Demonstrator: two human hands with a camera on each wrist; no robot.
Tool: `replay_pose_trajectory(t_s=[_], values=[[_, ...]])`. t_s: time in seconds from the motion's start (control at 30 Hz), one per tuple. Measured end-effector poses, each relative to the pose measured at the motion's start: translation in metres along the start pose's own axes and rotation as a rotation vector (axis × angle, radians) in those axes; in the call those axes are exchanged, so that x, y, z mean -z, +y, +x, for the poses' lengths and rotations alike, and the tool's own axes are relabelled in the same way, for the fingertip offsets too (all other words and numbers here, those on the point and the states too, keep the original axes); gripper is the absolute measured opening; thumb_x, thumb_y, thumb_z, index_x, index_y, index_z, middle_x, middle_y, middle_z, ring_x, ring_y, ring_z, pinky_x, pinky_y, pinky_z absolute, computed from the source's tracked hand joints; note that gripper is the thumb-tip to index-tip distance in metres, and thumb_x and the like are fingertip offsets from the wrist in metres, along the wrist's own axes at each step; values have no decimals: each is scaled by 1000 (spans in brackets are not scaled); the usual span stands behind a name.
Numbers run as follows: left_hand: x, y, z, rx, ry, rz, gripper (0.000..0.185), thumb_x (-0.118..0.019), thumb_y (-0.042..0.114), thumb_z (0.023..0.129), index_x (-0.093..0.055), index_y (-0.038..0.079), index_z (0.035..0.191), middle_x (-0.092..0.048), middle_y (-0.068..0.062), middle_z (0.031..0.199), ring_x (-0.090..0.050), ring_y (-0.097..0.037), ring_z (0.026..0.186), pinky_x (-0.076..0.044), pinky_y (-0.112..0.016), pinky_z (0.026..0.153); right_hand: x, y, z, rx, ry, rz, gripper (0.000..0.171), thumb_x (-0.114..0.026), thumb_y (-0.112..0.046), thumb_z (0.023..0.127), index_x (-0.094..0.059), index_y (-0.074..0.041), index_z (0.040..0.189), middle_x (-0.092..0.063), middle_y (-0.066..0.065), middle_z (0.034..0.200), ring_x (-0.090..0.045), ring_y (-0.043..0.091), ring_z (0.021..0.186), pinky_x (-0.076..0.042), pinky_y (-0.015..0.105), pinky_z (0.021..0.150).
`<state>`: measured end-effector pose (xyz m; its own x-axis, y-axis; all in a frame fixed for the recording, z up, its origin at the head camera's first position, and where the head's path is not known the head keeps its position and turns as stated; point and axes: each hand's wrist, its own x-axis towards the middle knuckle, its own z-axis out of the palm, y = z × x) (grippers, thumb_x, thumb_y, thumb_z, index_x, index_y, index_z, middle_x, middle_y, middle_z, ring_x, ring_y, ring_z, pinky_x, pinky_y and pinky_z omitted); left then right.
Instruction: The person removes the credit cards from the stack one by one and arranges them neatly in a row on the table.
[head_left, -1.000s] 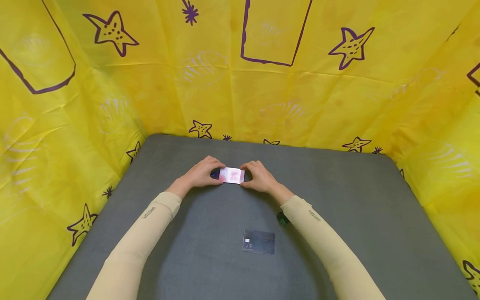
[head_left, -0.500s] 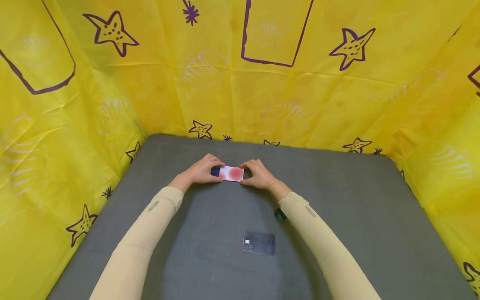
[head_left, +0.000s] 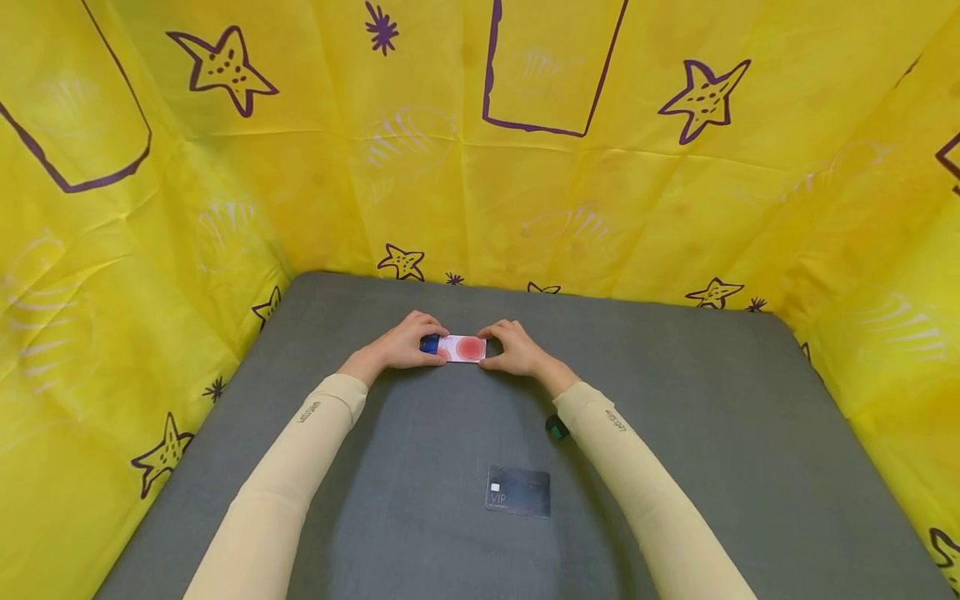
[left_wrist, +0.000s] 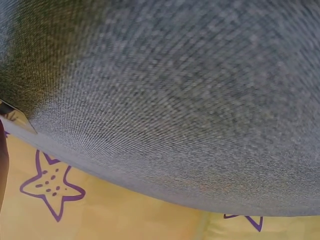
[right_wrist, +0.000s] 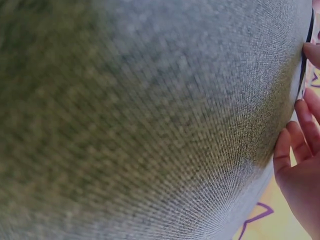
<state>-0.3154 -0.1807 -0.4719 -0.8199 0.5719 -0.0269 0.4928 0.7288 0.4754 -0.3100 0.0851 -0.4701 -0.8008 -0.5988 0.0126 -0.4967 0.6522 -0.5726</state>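
Note:
In the head view, a small flat card (head_left: 467, 348), white with a red disc and a dark blue left end, lies level between both hands. My left hand (head_left: 408, 343) pinches its left end, thumb on the near edge and fingers on the far edge. My right hand (head_left: 517, 350) pinches the right end the same way. In the right wrist view the right hand (right_wrist: 305, 185) shows at the right edge, beside the card's thin dark side. Only a corner of the card (left_wrist: 19, 120) enters the left wrist view. Whether it touches the table is unclear.
A dark card marked VIP (head_left: 517, 492) lies on the grey table (head_left: 420, 517), nearer the body. A small black and green device (head_left: 557, 427) shows under the right wrist. Yellow cloth walls (head_left: 465, 183) with starfish drawings rise behind the table and at both sides.
The held card has tilted slightly, so its glare is gone and the red disc shows clearly. Both hands keep their pinch and have barely shifted.

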Motion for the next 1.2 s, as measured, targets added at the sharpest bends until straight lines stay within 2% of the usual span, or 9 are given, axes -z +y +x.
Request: replay_pose_trajectory(t_s=[0.33, 0.7, 1.2], values=[[-1, -2, 0, 3, -9, -34, 55, -74, 41, 85, -62, 10, 129, -55, -8, 126, -39, -25, 119, -35, -45, 103, 2, 3, 0, -26, -42, 21, 51, -74, -29, 86, -60, -9, 131, -51, 13, 125, -39, 28, 113, -35, 42, 96], [-3, -2, -3, 28, -21, -59, 57, -71, 41, 88, -58, 12, 135, -51, -7, 132, -36, -26, 121, -33, -45, 104, 1, 6, 0, -45, -35, 21, 51, -74, -31, 86, -60, -12, 131, -50, 11, 121, -39, 27, 110, -35, 40, 92], [-3, -1, -7, 40, -24, -60, 57, -70, 40, 89, -57, 13, 137, -50, -8, 134, -37, -26, 122, -33, -47, 106, -5, 6, 0, -63, 1, 60, 51, -75, -31, 85, -60, -12, 131, -50, 10, 123, -38, 27, 113, -34, 41, 95]])
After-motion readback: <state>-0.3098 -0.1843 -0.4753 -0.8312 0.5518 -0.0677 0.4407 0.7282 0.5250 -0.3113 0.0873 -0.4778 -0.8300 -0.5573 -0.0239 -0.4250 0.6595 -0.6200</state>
